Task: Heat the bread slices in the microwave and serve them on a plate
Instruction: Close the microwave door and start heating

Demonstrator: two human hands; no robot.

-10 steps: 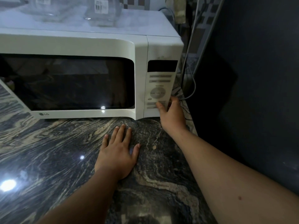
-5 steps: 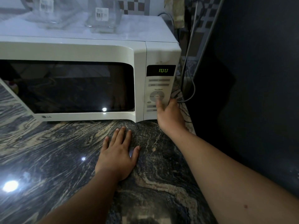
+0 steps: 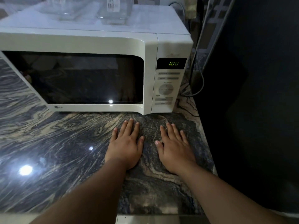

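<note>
While the dark glass of the microwave [image 3: 90, 75] door hides whatever sits inside, I rest my left hand [image 3: 125, 146] and right hand [image 3: 175, 150] flat, fingers straight, holding nothing, on the glossy veined stone counter [image 3: 53, 143]. That boxy white oven lies at twelve o'clock, long axis left-right, display [image 3: 171, 63] glowing, digits blurred.

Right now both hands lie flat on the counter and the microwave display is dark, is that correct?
Not quite. In the head view the microwave display is lit with green digits. The left hand and right hand do lie flat on the counter.
</note>
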